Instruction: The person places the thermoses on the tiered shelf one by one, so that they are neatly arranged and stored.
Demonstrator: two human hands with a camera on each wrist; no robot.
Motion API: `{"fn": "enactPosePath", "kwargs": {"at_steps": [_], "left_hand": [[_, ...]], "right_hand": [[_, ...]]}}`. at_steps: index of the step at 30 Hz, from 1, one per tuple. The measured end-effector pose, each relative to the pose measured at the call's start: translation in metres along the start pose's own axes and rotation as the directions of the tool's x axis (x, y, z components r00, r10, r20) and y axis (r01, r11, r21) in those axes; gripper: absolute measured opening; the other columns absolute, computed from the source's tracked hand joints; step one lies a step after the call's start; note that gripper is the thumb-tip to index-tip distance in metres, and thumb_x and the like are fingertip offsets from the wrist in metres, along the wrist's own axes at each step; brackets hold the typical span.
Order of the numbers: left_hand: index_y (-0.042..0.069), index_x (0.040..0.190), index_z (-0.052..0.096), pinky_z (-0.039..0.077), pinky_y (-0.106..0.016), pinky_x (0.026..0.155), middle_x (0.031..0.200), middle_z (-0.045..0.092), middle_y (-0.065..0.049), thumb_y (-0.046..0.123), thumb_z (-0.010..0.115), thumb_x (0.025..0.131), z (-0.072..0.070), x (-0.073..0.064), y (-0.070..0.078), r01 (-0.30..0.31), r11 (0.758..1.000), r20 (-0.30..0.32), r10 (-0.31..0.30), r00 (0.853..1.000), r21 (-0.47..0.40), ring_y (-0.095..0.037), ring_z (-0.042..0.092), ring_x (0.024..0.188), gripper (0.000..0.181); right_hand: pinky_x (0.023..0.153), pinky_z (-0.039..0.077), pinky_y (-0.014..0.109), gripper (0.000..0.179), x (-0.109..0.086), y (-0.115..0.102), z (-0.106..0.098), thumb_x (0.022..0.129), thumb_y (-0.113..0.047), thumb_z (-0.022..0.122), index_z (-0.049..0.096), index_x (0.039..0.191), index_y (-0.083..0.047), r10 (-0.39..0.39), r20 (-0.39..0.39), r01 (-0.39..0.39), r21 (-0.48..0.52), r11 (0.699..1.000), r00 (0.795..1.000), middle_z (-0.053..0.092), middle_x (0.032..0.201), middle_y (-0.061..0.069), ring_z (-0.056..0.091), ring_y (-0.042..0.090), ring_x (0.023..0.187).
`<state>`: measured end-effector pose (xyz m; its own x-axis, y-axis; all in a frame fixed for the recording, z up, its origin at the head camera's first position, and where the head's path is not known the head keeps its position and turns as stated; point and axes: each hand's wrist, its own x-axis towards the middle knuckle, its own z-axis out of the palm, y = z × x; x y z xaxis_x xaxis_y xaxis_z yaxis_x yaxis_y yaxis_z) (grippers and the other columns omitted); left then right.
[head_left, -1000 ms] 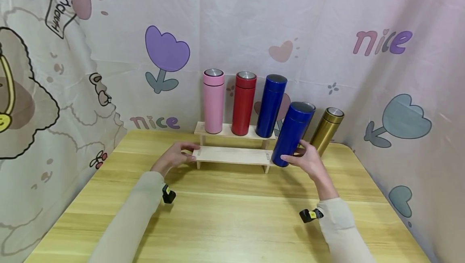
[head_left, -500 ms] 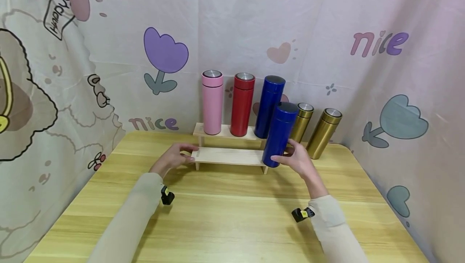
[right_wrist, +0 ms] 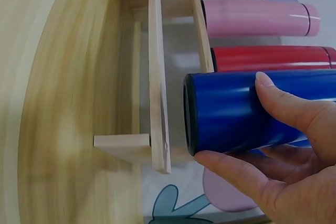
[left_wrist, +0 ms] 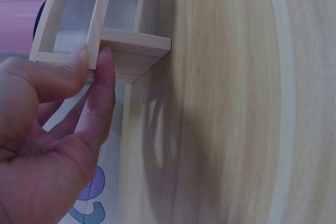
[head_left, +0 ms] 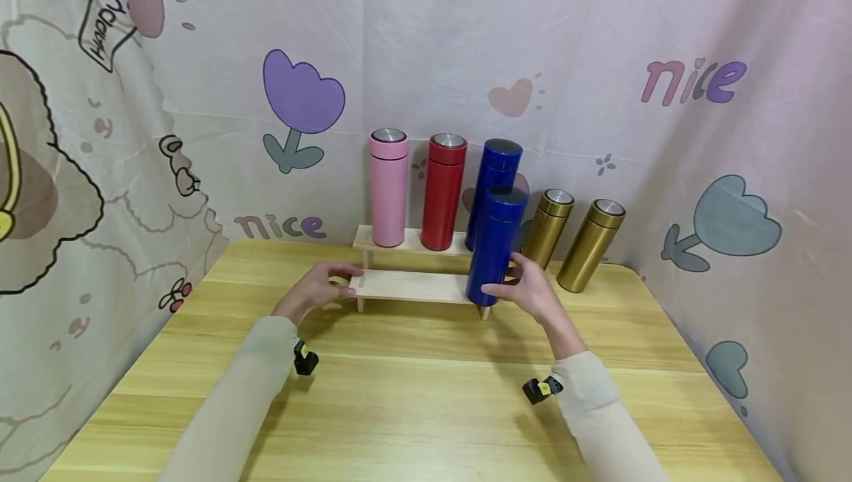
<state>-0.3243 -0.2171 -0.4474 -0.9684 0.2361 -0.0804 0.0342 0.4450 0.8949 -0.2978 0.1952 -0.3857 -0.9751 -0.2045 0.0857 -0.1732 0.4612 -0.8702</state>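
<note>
My right hand [head_left: 529, 291] grips a blue thermos [head_left: 494, 245] low on its body, the thumb along its near side. The thermos is nearly upright over the right end of the lower step of a small two-tier wooden rack [head_left: 406, 286]. In the right wrist view, a gap shows between its black-rimmed base and the step. At the rack's left end, my left hand [head_left: 318, 291] pinches the lower step's edge between thumb and fingers. On the upper tier stand a pink thermos [head_left: 389, 197], a red thermos [head_left: 444, 197] and another blue thermos [head_left: 502, 159], partly hidden by the held one.
Two shorter gold thermoses [head_left: 549, 227] stand on the wooden table [head_left: 413, 408] right of the rack. A patterned cloth [head_left: 426, 60] hangs behind and along both sides of the table.
My right hand has carried the blue thermos leftward, from beside the rack's right end to over the lower step. Both gold thermoses have come into fuller view. The left hand keeps its place.
</note>
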Motion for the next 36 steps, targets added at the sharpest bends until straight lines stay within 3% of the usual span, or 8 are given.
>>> {"fn": "enactPosePath", "kwargs": {"at_steps": [5,11,36], "left_hand": [[-0.001,0.14,0.06,0.063,-0.039,0.093,0.135,0.057,-0.027,-0.009,0.068,0.091,0.0,0.0,0.0,0.002,1.0,0.002,-0.002,1.0,-0.009,-0.019,0.069,0.093,0.051],[-0.003,0.14,0.059,0.063,-0.041,0.094,0.137,0.056,-0.029,-0.009,0.068,0.091,0.0,-0.001,0.001,-0.008,1.0,0.008,0.008,1.0,-0.009,-0.021,0.07,0.096,0.05],[0.0,0.14,0.06,0.063,-0.04,0.094,0.138,0.057,-0.027,-0.007,0.068,0.092,0.0,0.002,-0.001,-0.007,1.0,0.003,0.007,1.0,0.012,-0.02,0.069,0.097,0.049]], "right_hand": [[0.087,0.065,0.045,0.084,0.005,-0.004,0.005,0.087,-0.018,0.084,0.039,0.155,0.001,-0.005,0.004,0.005,0.005,1.0,1.0,0.065,0.133,0.032,0.068,0.044,0.117],[0.092,0.063,0.048,0.086,0.01,-0.009,0.011,0.086,-0.021,0.085,0.039,0.156,-0.002,-0.004,0.012,0.004,-0.014,1.0,1.0,0.064,0.136,0.029,0.067,0.043,0.12],[0.094,0.063,0.045,0.08,0.022,-0.027,0.036,0.086,-0.021,0.086,0.045,0.151,0.001,-0.018,0.026,0.018,-0.018,1.0,1.0,0.067,0.132,0.028,0.069,0.04,0.117]]}}
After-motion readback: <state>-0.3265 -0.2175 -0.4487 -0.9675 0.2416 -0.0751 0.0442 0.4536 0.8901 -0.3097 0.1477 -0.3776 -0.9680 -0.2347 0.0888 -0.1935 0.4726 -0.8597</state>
